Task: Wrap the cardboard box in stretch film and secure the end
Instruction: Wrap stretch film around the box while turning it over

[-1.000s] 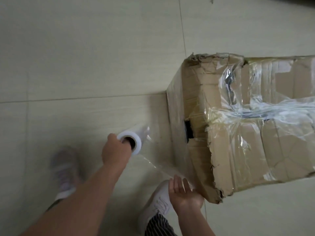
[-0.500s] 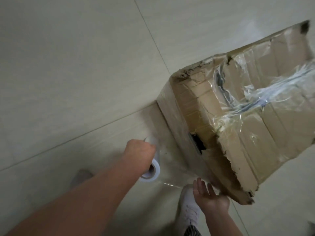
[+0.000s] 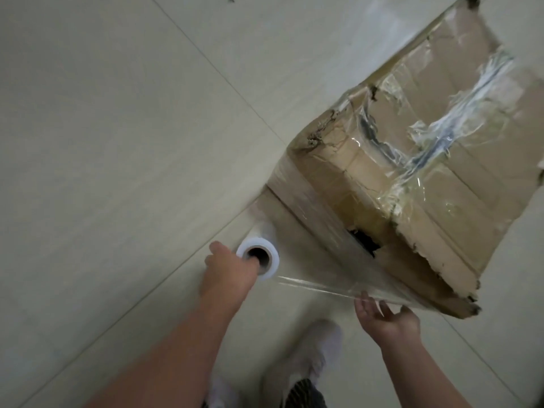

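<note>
A pale greenish-beige tiled floor (image 3: 112,148) is filling the view, thin dark grout lines (image 3: 212,62) crossing it diagonally under soft, even light.

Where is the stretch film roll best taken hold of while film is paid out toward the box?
By its hollow core, from the open end facing up. The stretch film roll stands roughly on end and film leaves its side toward the cardboard box, so gripping the outer surface would likely brake it. The left hand has a digit in the core.
</note>
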